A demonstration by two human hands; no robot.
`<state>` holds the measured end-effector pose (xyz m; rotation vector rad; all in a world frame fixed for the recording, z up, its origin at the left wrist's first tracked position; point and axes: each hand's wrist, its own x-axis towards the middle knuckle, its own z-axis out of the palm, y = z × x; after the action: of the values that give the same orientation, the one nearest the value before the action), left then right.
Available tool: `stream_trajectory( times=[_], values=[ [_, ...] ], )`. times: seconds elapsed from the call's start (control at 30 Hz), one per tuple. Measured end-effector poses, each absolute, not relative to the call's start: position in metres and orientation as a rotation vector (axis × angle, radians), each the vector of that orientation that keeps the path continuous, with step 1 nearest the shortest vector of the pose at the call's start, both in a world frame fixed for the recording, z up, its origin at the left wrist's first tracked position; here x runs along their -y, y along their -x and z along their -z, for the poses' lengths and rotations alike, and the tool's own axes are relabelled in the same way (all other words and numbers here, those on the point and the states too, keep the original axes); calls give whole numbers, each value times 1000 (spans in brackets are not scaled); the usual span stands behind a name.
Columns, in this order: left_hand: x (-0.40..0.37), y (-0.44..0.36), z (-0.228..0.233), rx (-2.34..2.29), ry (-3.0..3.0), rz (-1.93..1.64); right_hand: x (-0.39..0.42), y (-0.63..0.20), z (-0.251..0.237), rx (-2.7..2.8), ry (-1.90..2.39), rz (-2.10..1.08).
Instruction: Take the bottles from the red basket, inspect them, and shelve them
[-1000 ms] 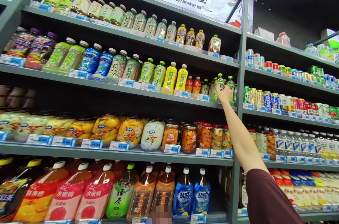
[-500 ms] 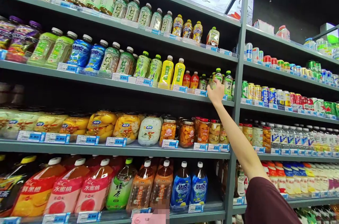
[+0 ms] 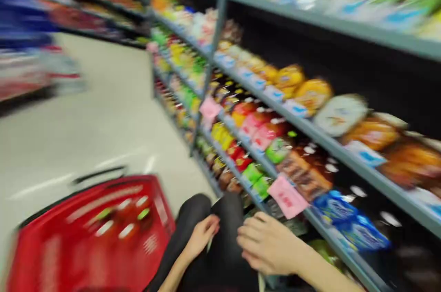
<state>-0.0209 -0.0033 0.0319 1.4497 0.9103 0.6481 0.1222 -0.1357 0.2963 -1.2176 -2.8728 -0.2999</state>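
My left hand (image 3: pixel 202 233) is in front of my dark trousers (image 3: pixel 225 232), its fingers curled closed near the thigh. A thin pale strip shows just below those fingers; whether they hold it is unclear. To the right, my right hand (image 3: pixel 263 242) has its fingers bent and together, close to the trousers and the lower shelves. Its palm side is hidden, so anything inside cannot be seen. Left of my legs stands a red shopping basket (image 3: pixel 160 209) with a black handle (image 3: pixel 99 174). Several bottles (image 3: pixel 126 211) with white and green caps are in it.
Grey shelving (image 3: pixel 299 119) runs along the right, stocked with jars (image 3: pixel 314 94), large drink bottles (image 3: pixel 351 223) and smaller packs. Pink price cards (image 3: pixel 287 195) stick out from its edges. Pale floor (image 3: pixel 113 99) extends left, where blurred stacked goods (image 3: pixel 31 66) stand.
The view has swung down and left from the upper shelves. My right arm, raised to a bottle before, is now low by my legs. My left hand and the red basket have come into view.
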Motion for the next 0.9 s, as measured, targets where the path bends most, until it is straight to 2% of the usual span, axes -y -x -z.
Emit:
stream_trajectory(
  times=[0.1, 0.2, 0.33, 0.43, 0.6, 0.9],
  values=[
    [21, 58, 3, -812, -1289, -811, 117, -143, -190, 2714, 1393, 100],
    [6, 72, 28, -941, -1200, -991, 100, -165, -95, 2599, 1470, 34],
    [-23, 109, 64, -1380, -1076, -941, 100, -173, -20, 2482, 1611, -22],
    [-38, 149, 102, -1638, -950, -777, 105, -163, -3, 2245, 1789, -28],
    [-61, 199, 163, -1910, -902, -496, 103, -153, -4, 2114, 1828, -104],
    [-129, 211, 209, -1875, -1352, -239, 99, -153, -9, 2002, 1879, -188]
  ],
)
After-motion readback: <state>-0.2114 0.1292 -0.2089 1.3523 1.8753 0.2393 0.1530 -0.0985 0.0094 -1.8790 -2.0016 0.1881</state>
